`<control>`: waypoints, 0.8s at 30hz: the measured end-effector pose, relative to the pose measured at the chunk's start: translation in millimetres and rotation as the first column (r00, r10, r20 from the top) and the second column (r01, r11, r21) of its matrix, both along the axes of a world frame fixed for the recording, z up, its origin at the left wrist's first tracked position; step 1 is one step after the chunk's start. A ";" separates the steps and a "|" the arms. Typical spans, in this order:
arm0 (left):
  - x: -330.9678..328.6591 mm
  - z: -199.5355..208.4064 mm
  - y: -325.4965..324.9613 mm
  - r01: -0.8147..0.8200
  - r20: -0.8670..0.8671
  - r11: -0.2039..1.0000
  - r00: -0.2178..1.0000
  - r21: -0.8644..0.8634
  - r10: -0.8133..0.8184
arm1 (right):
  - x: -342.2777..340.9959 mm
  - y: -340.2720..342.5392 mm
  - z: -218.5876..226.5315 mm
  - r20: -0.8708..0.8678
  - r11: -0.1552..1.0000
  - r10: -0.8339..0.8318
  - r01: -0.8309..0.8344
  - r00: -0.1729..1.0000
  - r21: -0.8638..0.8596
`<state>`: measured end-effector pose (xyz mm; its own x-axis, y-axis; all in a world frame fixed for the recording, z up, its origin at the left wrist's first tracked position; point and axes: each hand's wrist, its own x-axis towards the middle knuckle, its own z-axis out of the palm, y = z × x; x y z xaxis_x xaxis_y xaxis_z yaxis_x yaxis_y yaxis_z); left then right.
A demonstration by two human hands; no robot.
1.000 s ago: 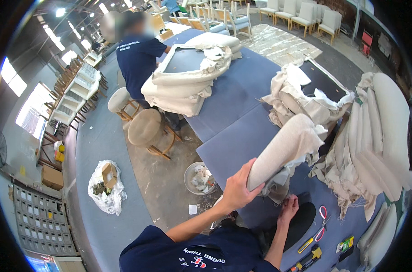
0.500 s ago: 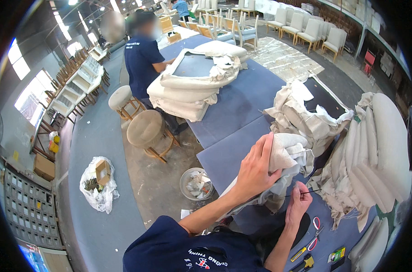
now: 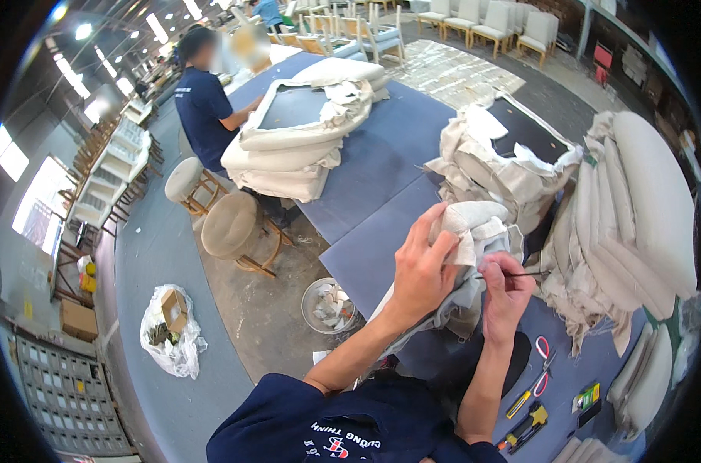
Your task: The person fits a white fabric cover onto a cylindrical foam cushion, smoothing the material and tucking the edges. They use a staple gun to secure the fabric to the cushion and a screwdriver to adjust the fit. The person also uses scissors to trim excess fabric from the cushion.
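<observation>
My left hand [image 3: 423, 270] is closed on the edge of a beige fabric-covered cushion piece [image 3: 478, 216], with folded cloth and white lining showing. Right beside it, my right hand [image 3: 507, 297] pinches a thin dark rod-like tool [image 3: 529, 274], held at the cloth's loose edge. The rod sticks out to the right, and its other end is hidden by my fingers. Beyond my hands lies a stack of beige covers [image 3: 505, 166] with ragged cloth edges and a dark panel on top. More beige padded pieces [image 3: 636, 201] are piled at the right.
On the blue table [image 3: 385, 154] lie red-handled scissors [image 3: 545, 369], a yellow-handled tool [image 3: 518, 405], a black-and-yellow tool [image 3: 529, 426] and a green box [image 3: 586, 397]. A co-worker [image 3: 204, 116] stands beside another cushion stack [image 3: 288, 147]. Stools [image 3: 231, 224] and a scrap bucket [image 3: 329, 307] stand left.
My right hand has risen with the thin tool from low near the table to the cloth beside my left hand. The whole view has shifted somewhat.
</observation>
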<state>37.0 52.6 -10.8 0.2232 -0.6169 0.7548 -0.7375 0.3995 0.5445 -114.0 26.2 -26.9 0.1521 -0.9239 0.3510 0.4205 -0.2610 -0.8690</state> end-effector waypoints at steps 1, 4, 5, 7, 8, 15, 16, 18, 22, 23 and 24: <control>-0.6 0.5 -0.6 0.065 -0.049 0.998 0.997 -0.001 -0.065 | 0.9 1.3 2.1 -0.014 1.000 -0.007 0.007 1.000 0.000; -1.1 0.7 -5.0 0.263 -0.220 0.964 0.939 -0.039 -0.265 | 4.4 5.4 9.5 -0.031 1.000 -0.011 0.011 0.999 0.008; -4.9 3.1 -5.7 0.320 -0.296 0.947 0.902 -0.026 -0.313 | 3.4 5.6 8.6 -0.041 1.000 -0.019 0.019 0.999 0.008; -10.6 12.4 -5.2 0.432 -0.444 0.902 0.807 -0.006 -0.390 | 0.8 4.7 5.8 -0.057 0.999 -0.036 0.037 0.998 0.009; -12.3 9.6 -7.3 0.468 -0.469 0.884 0.778 -0.011 -0.418 | -1.6 5.0 6.5 -0.079 0.999 -0.050 0.050 0.996 0.006; -9.3 -8.4 -15.6 0.515 -0.522 0.855 0.713 -0.062 -0.468 | -5.7 1.6 -2.7 -0.047 0.998 -0.065 0.065 0.997 -0.013; -10.9 -8.2 -15.5 0.521 -0.531 0.851 0.705 -0.061 -0.470 | -8.9 1.0 -2.8 -0.052 0.997 -0.064 0.062 0.997 -0.037; -10.6 -8.0 -15.2 0.520 -0.534 0.853 0.707 -0.051 -0.463 | -11.0 -1.6 -0.9 -0.093 0.994 -0.066 0.057 0.994 -0.092; -15.0 -7.2 -12.0 0.513 -0.490 0.857 0.734 -0.054 -0.470 | -6.7 -3.8 8.2 -0.295 0.952 -0.257 0.190 0.920 -0.238; -15.3 -8.2 -10.8 0.501 -0.479 0.864 0.745 -0.059 -0.464 | -6.6 0.5 14.3 -0.360 0.941 -0.317 0.243 0.877 -0.237; -15.6 -8.9 -9.8 0.489 -0.468 0.870 0.756 -0.063 -0.458 | -7.4 4.6 20.0 -0.424 0.925 -0.372 0.294 0.826 -0.240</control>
<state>21.4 42.8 -19.7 0.1963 -0.7756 0.5999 -0.1245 0.5872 0.7998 -121.4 30.8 -6.9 0.0231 -0.8859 0.4634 -0.1482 -0.4614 -0.8747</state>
